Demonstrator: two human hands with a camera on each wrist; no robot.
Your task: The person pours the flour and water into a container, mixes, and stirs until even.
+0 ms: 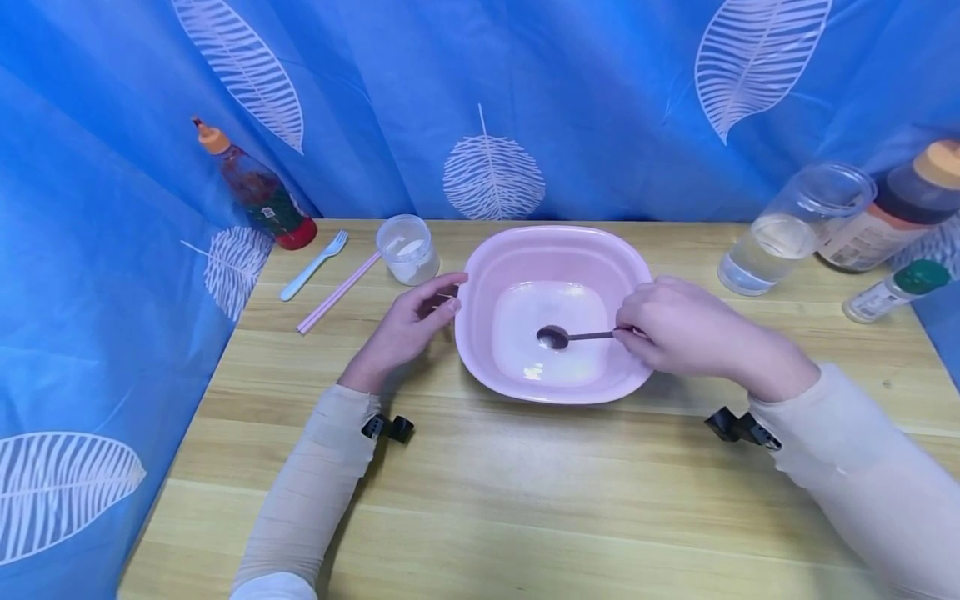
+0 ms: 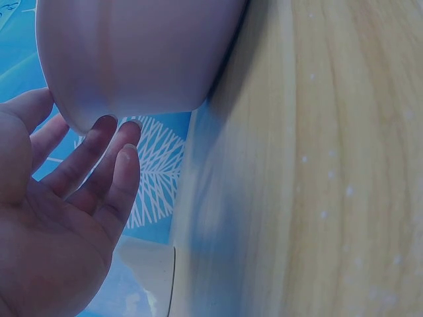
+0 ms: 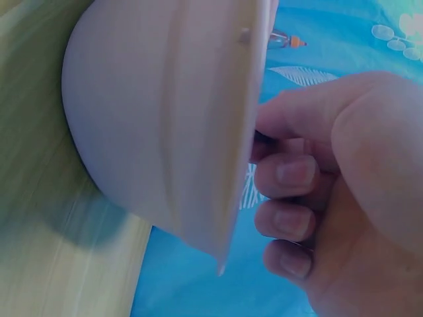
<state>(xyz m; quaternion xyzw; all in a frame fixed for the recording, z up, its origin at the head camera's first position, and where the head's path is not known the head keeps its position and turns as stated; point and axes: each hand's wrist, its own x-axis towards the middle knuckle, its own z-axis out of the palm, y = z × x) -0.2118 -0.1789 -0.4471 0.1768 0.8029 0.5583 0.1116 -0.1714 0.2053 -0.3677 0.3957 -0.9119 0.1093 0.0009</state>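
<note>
A pink basin (image 1: 480,367) stands on the wooden table, with what looks like clear liquid at its bottom. My right hand (image 1: 678,329) pinches the handle of a dark metal spoon (image 1: 553,337) over the basin's right rim; the spoon's bowl is inside, toward the middle. In the right wrist view the right hand (image 3: 317,172) has its fingers curled, and the basin wall (image 3: 152,119) hides most of the spoon. At the basin's left side, my left hand (image 1: 405,329) touches the rim with loosely bent fingers. The left wrist view shows that hand (image 2: 79,178) against the basin's outside (image 2: 145,59).
Left of the basin are a small clear jar (image 1: 408,254) with white contents, pink chopsticks (image 1: 337,293), a light-blue fork (image 1: 313,267) and a red sauce bottle (image 1: 266,196). At right stand a water-filled clear cup (image 1: 772,242), a dark bottle (image 1: 885,217) and a green-capped shaker (image 1: 892,292).
</note>
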